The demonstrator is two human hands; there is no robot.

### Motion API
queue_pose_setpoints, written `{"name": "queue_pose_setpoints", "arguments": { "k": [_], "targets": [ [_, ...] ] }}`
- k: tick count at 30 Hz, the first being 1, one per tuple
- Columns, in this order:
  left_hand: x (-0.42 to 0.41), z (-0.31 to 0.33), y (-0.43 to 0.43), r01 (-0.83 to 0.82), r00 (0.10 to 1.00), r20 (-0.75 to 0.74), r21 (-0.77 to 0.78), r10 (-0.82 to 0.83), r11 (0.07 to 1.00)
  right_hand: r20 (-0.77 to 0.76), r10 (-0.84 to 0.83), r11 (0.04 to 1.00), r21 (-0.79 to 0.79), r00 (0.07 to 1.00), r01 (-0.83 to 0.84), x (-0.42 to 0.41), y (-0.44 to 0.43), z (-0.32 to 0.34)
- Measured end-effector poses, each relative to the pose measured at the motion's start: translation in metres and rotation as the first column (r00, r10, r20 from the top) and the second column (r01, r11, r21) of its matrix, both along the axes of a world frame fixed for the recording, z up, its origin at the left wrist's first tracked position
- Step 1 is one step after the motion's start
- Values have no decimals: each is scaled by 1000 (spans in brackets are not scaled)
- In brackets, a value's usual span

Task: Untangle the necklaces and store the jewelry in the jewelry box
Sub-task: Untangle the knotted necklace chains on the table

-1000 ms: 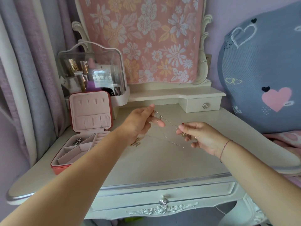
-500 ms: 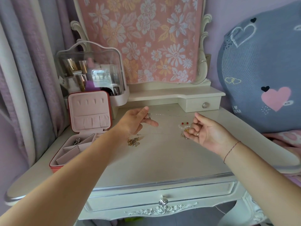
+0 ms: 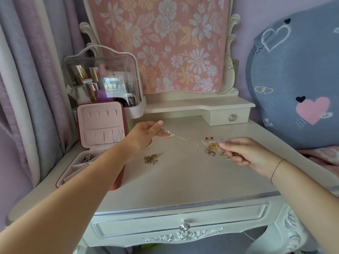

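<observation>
A thin chain (image 3: 185, 138) runs taut between the two hands above the bench (image 3: 183, 176). The left hand (image 3: 146, 133) pinches one end, the right hand (image 3: 240, 153) pinches the other. A gold tangle (image 3: 151, 158) lies just below the left hand; small pieces (image 3: 211, 146) sit beside the right fingertips. The box (image 3: 95, 143) stands open, left of the left hand.

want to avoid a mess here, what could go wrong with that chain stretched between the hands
1. The thin silver chain looks taut between the left hand and right hand; pulling harder may snap it or tighten a knot.
2. It hangs just above the loose small jewelry on the dresser top and could snag or scatter it.
</observation>
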State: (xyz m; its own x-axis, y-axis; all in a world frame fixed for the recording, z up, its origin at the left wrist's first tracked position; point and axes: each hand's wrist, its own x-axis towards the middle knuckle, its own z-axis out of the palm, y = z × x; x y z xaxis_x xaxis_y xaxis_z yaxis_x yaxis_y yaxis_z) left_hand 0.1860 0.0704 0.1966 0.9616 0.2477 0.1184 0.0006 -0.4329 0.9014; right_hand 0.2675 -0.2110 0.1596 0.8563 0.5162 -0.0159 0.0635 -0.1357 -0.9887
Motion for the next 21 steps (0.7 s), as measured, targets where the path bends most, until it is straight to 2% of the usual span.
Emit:
{"name": "queue_pose_setpoints", "arguments": {
  "k": [4, 6, 11, 13, 16, 18, 21],
  "targets": [
    [1, -3, -2, 22, 1000, -7, 125, -21, 992, 230, -24, 974, -215, 973, 75, -4, -4, 6],
    [1, -3, -6, 21, 1000, -4, 108, -21, 994, 303, -17, 958, -267, 953, 102, -3, -2, 3],
    [2, 1, -17, 70, 997, -1, -180, -71, 981, 267, 21, 948, -310, 964, 65, -3, 8, -14],
    [2, 3, -22, 103, 994, -1, -223, -106, 969, 253, 63, 946, -324, 965, 23, -8, 15, -17],
    [1, 6, -30, 145, 989, -6, -207, -150, 968, 273, 132, 930, -366, 953, -24, -13, 25, -17],
    [1, 8, -34, 174, 984, -6, -191, -179, 966, 308, 119, 940, -341, 944, -7, -17, 32, -13],
    [2, 8, -38, 171, 984, -9, -198, -177, 965, 331, 45, 989, -151, 942, 6, -22, 44, -3]
  ]
}}
